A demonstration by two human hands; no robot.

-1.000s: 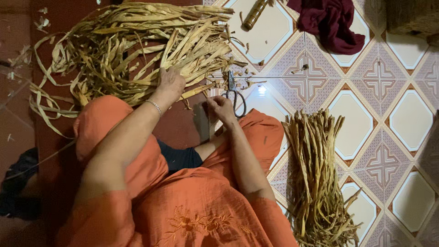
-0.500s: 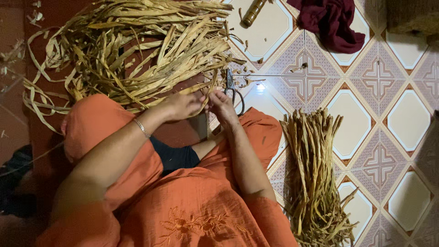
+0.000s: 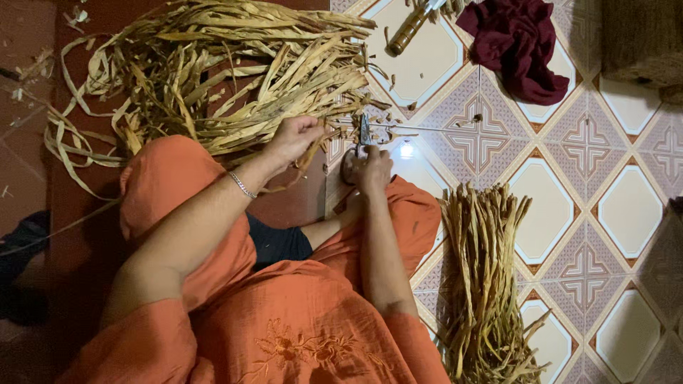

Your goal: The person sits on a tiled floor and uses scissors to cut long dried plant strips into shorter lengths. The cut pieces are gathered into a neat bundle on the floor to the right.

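since half a second ago the left hand (image 3: pixel 295 139) has drawn back from the right hand (image 3: pixel 371 171) and now sits at the near edge of the loose heap of dried strips (image 3: pixel 213 78), fingers curled around a few strands that trail toward the scissors (image 3: pixel 361 142). the right hand has stayed almost where it was, closed over the scissors' handles; only the blades show past the knuckles, pointing away from the person, and i cannot tell how far apart they stand.

taking the scissors as the landmark: the loose heap spreads to their left and beyond, tangled and uneven, and it looks the larger of the two lots. to their right and nearer the person lies the straight bundle of strips (image 3: pixel 484 277), laid parallel on the tiled floor (image 3: pixel 633 213). small offcuts are scattered right around the blades. beyond the scissors to the right lie a wooden-handled tool (image 3: pixel 409 30) and a dark red cloth (image 3: pixel 523 46).

judging by the two lots, a good share has been trimmed and stacked, but more remains in the heap, so the work seems somewhere near its middle, with one handful being readied for the blades.
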